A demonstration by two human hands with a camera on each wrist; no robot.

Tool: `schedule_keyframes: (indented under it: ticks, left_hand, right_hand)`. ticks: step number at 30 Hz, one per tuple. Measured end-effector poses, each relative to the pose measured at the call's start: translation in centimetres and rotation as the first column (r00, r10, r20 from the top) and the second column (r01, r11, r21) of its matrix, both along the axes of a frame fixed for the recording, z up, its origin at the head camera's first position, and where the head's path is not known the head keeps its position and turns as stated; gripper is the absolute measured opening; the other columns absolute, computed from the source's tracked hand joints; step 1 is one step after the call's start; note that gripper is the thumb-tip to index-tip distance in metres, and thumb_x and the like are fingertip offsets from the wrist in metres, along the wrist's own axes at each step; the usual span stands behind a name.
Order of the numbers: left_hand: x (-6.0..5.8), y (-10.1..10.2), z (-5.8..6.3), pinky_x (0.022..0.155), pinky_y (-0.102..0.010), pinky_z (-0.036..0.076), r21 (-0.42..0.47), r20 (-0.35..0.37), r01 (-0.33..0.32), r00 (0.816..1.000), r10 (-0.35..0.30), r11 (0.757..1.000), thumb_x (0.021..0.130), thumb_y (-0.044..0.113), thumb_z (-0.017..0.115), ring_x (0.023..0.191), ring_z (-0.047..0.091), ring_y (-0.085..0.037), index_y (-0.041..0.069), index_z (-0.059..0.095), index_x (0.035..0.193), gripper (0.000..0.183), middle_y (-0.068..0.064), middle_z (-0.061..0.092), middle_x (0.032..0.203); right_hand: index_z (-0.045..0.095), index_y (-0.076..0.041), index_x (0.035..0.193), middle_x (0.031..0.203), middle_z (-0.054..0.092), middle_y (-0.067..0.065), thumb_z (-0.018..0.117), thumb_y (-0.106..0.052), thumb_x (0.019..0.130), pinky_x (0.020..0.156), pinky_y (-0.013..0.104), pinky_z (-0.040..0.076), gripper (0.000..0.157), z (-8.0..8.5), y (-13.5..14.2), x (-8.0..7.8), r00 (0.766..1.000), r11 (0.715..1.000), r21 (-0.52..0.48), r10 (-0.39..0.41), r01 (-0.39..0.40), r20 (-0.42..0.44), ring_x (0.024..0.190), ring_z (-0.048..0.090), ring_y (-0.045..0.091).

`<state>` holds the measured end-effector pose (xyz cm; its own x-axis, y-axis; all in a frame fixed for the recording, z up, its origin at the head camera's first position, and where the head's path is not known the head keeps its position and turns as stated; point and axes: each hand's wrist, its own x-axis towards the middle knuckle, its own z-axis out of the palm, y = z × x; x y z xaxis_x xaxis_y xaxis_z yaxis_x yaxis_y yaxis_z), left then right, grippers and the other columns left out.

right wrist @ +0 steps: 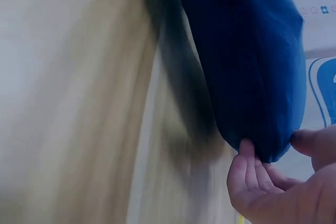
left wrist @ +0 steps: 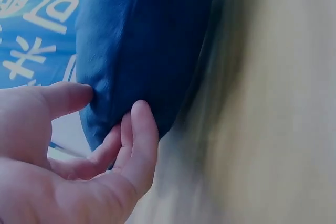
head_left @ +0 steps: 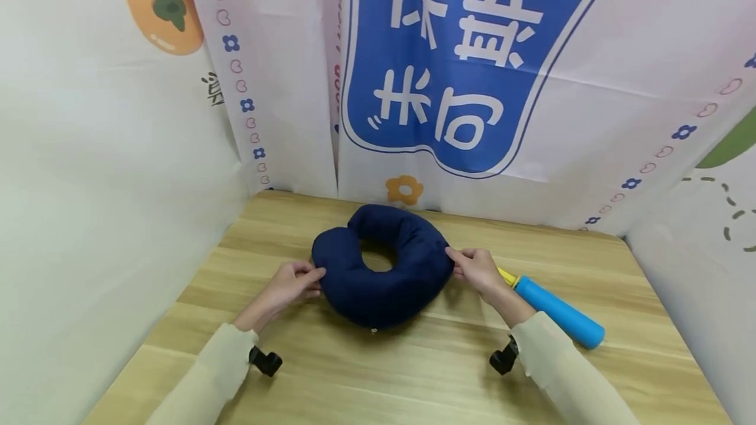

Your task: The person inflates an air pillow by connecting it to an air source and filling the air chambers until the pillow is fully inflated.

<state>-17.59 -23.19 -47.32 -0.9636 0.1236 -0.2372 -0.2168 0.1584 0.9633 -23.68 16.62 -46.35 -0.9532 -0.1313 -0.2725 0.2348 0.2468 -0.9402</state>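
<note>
A plump navy-blue U-shaped neck pillow (head_left: 378, 297) is at the middle of the table, its opening toward the back left. My left hand (head_left: 293, 283) pinches its left edge, thumb on one face and fingers on the other, as the left wrist view shows with the pillow's side (left wrist: 147, 40). On the opposite edge my right hand (head_left: 477, 272) pinches the fabric the same way; in the right wrist view the fingertips meet the pillow's end (right wrist: 252, 87). A small pale piece (head_left: 374, 330) shows at the pillow's front seam.
To the right of my right hand lies a blue hand pump (head_left: 561, 312) with a yellow end, partly hidden by the forearm. The wooden table (head_left: 378, 379) is bounded by a printed cloth (head_left: 295, 84) at the back and pale walls at both sides.
</note>
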Motion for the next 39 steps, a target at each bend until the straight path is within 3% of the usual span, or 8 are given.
schedule_keyframes:
  ticks: [4, 8, 15, 20, 26, 32, 36, 39]
  left_hand:
    - [0.5, 0.4, -0.3, 0.080, -0.028, 0.065, -0.035, -0.024, 0.052, 0.998, -0.053, 0.998, 0.107, 0.021, 0.063, 0.081, 0.073, -0.012, -0.010, 0.066, 0.109, 0.031, -0.005, 0.073, 0.089]
    - [-1.2, -0.7, -0.1, 0.081, -0.028, 0.064, -0.078, -0.029, -0.020, 0.999, 0.017, 0.997, 0.108, 0.024, 0.061, 0.084, 0.074, -0.012, -0.013, 0.065, 0.121, 0.039, -0.011, 0.074, 0.098]
    - [-5.0, -3.7, 0.4, 0.090, -0.027, 0.061, -0.169, -0.068, -0.120, 0.992, 0.110, 0.978, 0.110, 0.028, 0.056, 0.095, 0.068, -0.008, -0.012, 0.058, 0.137, 0.048, -0.009, 0.069, 0.115]
    - [-5.4, -4.0, -0.1, 0.084, -0.022, 0.053, -0.303, -0.072, -0.119, 0.992, 0.102, 0.946, 0.109, 0.033, 0.056, 0.104, 0.065, -0.016, -0.003, 0.065, 0.137, 0.046, -0.017, 0.068, 0.131]
    - [-4.1, -3.0, 0.0, 0.083, -0.026, 0.052, -0.310, -0.085, -0.089, 0.994, 0.065, 0.946, 0.109, 0.029, 0.058, 0.100, 0.062, -0.016, -0.002, 0.070, 0.126, 0.038, -0.015, 0.069, 0.126]
    - [0.0, -1.8, 0.4, 0.077, -0.031, 0.062, -0.205, -0.058, 0.117, 0.990, -0.131, 0.972, 0.105, 0.018, 0.064, 0.083, 0.066, -0.013, -0.006, 0.068, 0.105, 0.024, -0.005, 0.068, 0.095]
    - [1.9, -0.5, 0.8, 0.078, -0.034, 0.064, -0.181, -0.028, 0.278, 0.957, -0.288, 0.943, 0.105, 0.017, 0.066, 0.085, 0.072, -0.021, -0.007, 0.068, 0.105, 0.025, -0.012, 0.074, 0.093]
    - [1.7, -0.7, 1.5, 0.080, -0.037, 0.065, -0.253, -0.047, 0.293, 0.948, -0.314, 0.922, 0.106, 0.020, 0.065, 0.088, 0.074, -0.025, -0.009, 0.070, 0.107, 0.029, -0.017, 0.076, 0.097]
  right_hand:
    - [0.053, 0.016, 0.143, 0.112, 0.077, 0.014, 0.058, -0.032, 0.110, 0.088, 0.030, 0.064, 0.058, -0.4, 1.1, -0.3, 1.000, 1.000, 0.022, 0.004, -0.004, -0.001, 0.088, 0.074, 0.007]
    - [0.055, 0.014, 0.141, 0.096, 0.077, 0.003, 0.057, -0.039, 0.109, 0.081, 0.027, 0.064, 0.062, -0.1, 2.6, 0.5, 0.999, 0.998, 0.062, 0.027, -0.030, 0.043, 0.081, 0.073, 0.005]
    - [0.065, 0.014, 0.129, 0.110, 0.078, 0.023, 0.061, -0.034, 0.108, 0.084, 0.034, 0.065, 0.052, 0.0, 1.1, 3.7, 0.981, 0.982, 0.048, 0.182, -0.185, 0.066, 0.091, 0.078, 0.017]
    - [0.069, 0.011, 0.121, 0.109, 0.079, 0.021, 0.063, -0.038, 0.106, 0.085, 0.033, 0.065, 0.052, -1.1, -1.6, 5.9, 0.951, 0.956, -0.032, 0.294, -0.292, 0.095, 0.093, 0.079, 0.020]
    - [0.070, 0.010, 0.121, 0.104, 0.080, 0.015, 0.064, -0.036, 0.106, 0.088, 0.035, 0.065, 0.049, -0.9, -2.0, 5.4, 0.982, 0.983, -0.021, 0.184, -0.183, 0.054, 0.091, 0.077, 0.015]
    - [0.062, 0.007, 0.140, 0.128, 0.073, 0.022, 0.061, -0.036, 0.108, 0.099, 0.038, 0.061, 0.053, -0.1, -0.6, 1.7, 0.998, 0.998, 0.037, 0.052, -0.051, -0.022, 0.109, 0.074, 0.020]
    - [0.064, -0.001, 0.141, 0.142, 0.066, 0.021, 0.059, -0.038, 0.109, 0.102, 0.036, 0.060, 0.050, -0.6, 0.3, 0.0, 0.994, 0.990, 0.134, 0.046, -0.033, -0.097, 0.123, 0.069, 0.025]
    - [0.066, -0.002, 0.139, 0.137, 0.069, 0.020, 0.059, -0.038, 0.109, 0.102, 0.040, 0.060, 0.048, -0.9, 1.1, -0.3, 0.987, 0.979, 0.200, 0.067, -0.037, -0.145, 0.119, 0.070, 0.026]
